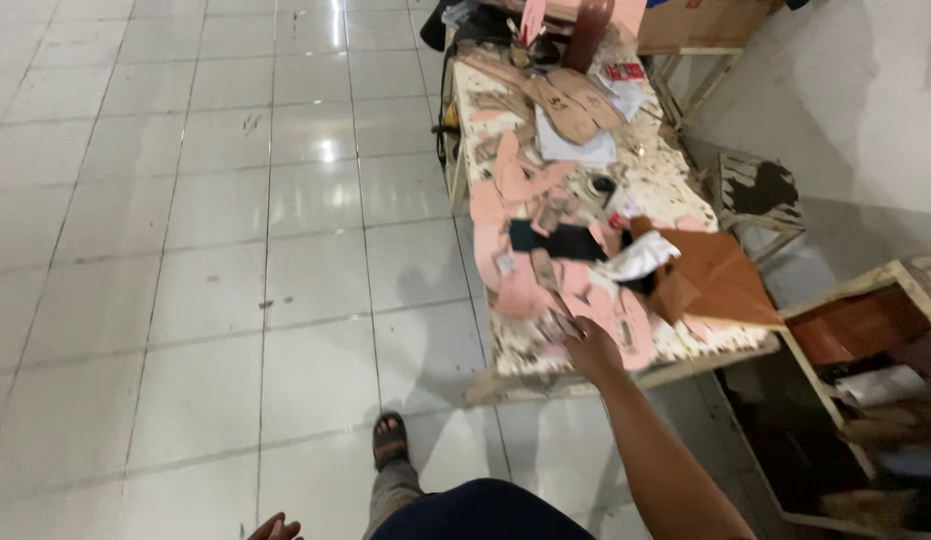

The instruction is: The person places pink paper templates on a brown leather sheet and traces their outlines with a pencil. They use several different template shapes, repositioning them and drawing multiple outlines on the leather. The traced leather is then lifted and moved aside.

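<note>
Nearest the camera, the left hand (275, 527) shows only as a few fingertips at the bottom edge of the view, well apart from the bench; whether its grip is open or closed cannot be told. Beside it a foot in a dark open sandal (389, 440) stands on the pale grey tiled floor (185, 250), just short of the bench's near end.

The right hand (588, 345) reaches out on a bare forearm to the near end of the long, paint-spattered white bench (665, 185). Its fingers lie spread and loose on the flat pink cut-out pattern pieces (525, 285) there, touching them; the grip is open and nothing is clasped in it, as far as the blur allows.

Farther along the bench from the hand lie a black rectangular piece (560, 241), a crumpled white sheet (640, 257) and a folded brown leather sheet (715, 275) that overhangs the bench's right edge. At the bench's far end rest tan shoe-shaped card patterns (575, 105). To the right of the bench stands a small stained stool (760, 195).
</note>
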